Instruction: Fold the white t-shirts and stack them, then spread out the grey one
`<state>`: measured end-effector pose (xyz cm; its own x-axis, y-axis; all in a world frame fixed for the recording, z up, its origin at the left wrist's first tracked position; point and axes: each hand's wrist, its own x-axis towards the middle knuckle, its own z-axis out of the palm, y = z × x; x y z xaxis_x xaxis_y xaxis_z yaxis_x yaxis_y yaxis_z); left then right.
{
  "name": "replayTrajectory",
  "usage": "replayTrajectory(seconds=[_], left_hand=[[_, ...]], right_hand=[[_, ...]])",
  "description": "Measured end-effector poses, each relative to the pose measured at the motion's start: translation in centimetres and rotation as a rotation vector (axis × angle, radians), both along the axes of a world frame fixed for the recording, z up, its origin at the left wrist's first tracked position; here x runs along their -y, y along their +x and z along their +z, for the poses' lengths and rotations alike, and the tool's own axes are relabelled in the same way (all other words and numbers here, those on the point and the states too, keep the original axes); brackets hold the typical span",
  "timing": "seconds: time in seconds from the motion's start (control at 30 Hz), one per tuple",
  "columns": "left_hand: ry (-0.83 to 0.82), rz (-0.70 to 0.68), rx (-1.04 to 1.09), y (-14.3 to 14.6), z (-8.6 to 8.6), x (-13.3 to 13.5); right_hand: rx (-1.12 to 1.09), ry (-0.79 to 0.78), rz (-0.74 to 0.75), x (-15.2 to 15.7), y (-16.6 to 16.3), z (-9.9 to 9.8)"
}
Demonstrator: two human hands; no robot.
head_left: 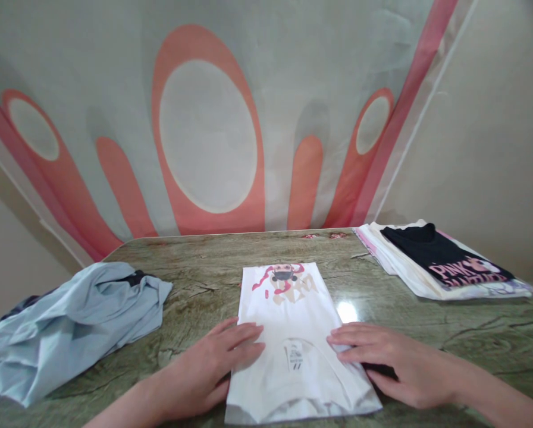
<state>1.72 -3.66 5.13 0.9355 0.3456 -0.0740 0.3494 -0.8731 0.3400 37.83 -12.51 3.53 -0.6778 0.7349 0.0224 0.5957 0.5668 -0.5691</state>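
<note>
A white T-shirt (pixel 288 321), folded into a neat rectangle, lies flat in front of me. Its collar, with a printed neck label, faces me, and a pink, tan and dark print shows at the far end. My left hand (pixel 208 368) rests on its left edge, fingers stretched over the cloth and thumb beside the edge. On the opposite side, my right hand (pixel 400 359) lays its fingertips on the right edge, its thumb lower down by the side. Neither hand is visibly closed around the cloth.
Crumpled light blue clothing (pixel 83 321) lies at the left, with darker fabric partly beneath it. At the back right sits a pile of folded garments, topped by a black T-shirt (pixel 440 252) with pink lettering. The wood-patterned table (pixel 195 255) meets a patterned wall hanging (pixel 275 119).
</note>
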Motion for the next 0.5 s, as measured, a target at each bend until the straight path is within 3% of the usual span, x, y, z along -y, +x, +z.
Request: replayTrajectory(seconds=[0.2, 0.37, 0.5], left_hand=[[-0.025, -0.069, -0.059, 1.2, -0.9, 0.3], [-0.104, -0.104, -0.084, 1.1, 0.5, 0.9], [-0.247, -0.126, -0.016, 0.8, 1.9, 0.7]], right_hand=[[-0.056, -0.052, -0.028, 0.1, 0.6, -0.9], [-0.074, -0.076, -0.046, 0.4, 0.4, -1.4], [-0.082, -0.142, -0.043, 0.7, -0.1, -0.6]])
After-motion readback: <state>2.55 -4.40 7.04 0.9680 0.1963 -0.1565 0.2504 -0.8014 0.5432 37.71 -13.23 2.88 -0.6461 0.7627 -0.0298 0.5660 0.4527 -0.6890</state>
